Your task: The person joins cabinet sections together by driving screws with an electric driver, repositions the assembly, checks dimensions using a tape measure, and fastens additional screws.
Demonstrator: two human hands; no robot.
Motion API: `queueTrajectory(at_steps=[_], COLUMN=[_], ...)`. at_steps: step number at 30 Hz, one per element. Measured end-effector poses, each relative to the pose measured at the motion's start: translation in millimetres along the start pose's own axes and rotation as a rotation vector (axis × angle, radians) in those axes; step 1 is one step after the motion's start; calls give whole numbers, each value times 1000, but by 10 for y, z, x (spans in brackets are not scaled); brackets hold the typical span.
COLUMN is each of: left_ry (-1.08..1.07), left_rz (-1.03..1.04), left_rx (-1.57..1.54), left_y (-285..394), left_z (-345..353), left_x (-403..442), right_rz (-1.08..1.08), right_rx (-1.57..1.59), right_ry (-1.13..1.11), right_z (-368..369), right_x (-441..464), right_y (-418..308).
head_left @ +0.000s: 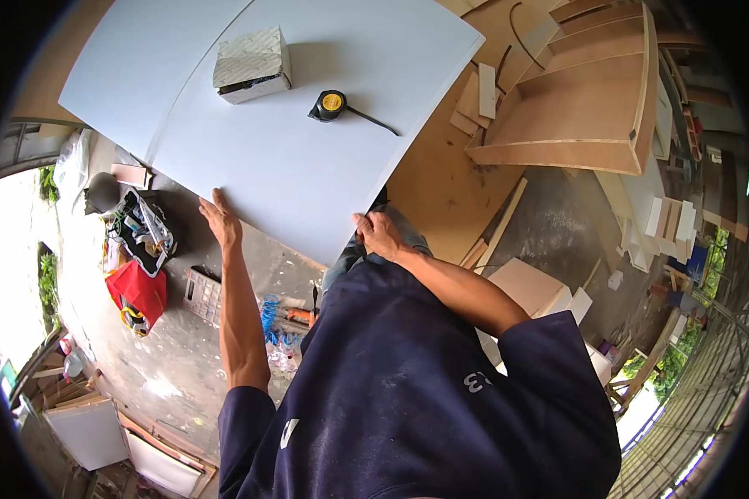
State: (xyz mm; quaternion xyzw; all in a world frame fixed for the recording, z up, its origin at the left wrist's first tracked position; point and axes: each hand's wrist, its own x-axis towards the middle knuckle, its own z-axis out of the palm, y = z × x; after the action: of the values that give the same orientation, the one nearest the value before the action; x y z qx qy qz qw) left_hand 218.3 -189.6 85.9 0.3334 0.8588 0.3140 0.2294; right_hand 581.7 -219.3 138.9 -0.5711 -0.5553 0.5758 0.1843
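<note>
A large white panel (266,158) lies in front of me, with a seam line across its left part. My left hand (220,219) rests at its near left edge, fingers stretched out and the thumb side against the board. At the near right edge, close to the corner, my right hand (379,234) has its fingers curled around the panel's rim. On the panel sit a worn, whitish box (254,66) with a torn dark side and a black and yellow tape measure (330,105), its dark strap trailing to the right.
An open plywood cabinet frame (574,108) stands at the right, with wood offcuts (485,91) beside it. On the floor at left are a tool bag (146,229), a red bag (137,295) and a grey crate (201,293). A blue coiled hose (270,316) lies near my body.
</note>
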Motion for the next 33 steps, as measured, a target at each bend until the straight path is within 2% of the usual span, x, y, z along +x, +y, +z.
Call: queueTrajectory(at_steps=[2, 4, 5, 6, 7, 8, 9, 14, 16, 18, 20, 21, 22, 24, 26, 28, 29, 31, 32, 33], left_ry=[-111, -171, -233, -226, -258, -342, -358, -631, -689, -706, -730, -750, -770, -778, -790, -812, -807, -860, -853, -868], left_rz=[17, 35, 14, -1, 15, -58, -45, -110, -161, -138, -115, -97, -78, -102, -122, -141, -136, -152, -148, -152], left_rx=[-195, -295, -350, -363, -361, -419, -433, -474, -443, -420, -398, -403, -409, -488, -559, -569, -572, -581, -581, -609], left_y=[332, 382, 255, 346, 446, 419, 419, 529, 466, 357, 340, 378, 421, 428, 438, 452, 455, 450, 435, 402], left_z=[-87, -4, 81, 99, 84, 112, 153, 131, 142, 169, 160, 136, 122, 138, 128, 108, 102, 92, 98, 119], left_x=[-389, -686, -786, -987, -1169, -1308, -1460, -2055, -2130, -2087, -2065, -2043, -2023, -2024, -2027, -2035, -2032, -2011, -2004, -2006], right_rz=[-4, -97, 21, 14, -95, -205, 31, 55, -94, -36, 78, 29, 19, -72, -22, -196, -202, -312, -319, -423], right_rx=[-20, -336, -430, -439, -404, -367, -433, -412, -549, -695, -822, -776, -793, -743, -727, -504, -506, -469, -468, -474], right_ry=[-45, -382, -583, -597, -518, -443, -678, -853, -829, -854, -780, -687, -692, -492, -447, -159, -159, 49, 48, 175], right_z=[59, 142, 125, 201, 300, 359, 262, 43, -68, -213, -329, -389, -463, -579, -692, -777, -798, -826, -827, -819], right_x=[-62, -88, -123, -149, -166, -143, -88, 30, 80, 75, 91, 105, 128, 184, 316, 457, 522, 684, 788, 893], right_y=[12, 83, -187, -126, 19, 85, -129, -361, -386, -804, -956, -873, -833, -920, -987, -992, -1058, -1229, -1253, -1266])
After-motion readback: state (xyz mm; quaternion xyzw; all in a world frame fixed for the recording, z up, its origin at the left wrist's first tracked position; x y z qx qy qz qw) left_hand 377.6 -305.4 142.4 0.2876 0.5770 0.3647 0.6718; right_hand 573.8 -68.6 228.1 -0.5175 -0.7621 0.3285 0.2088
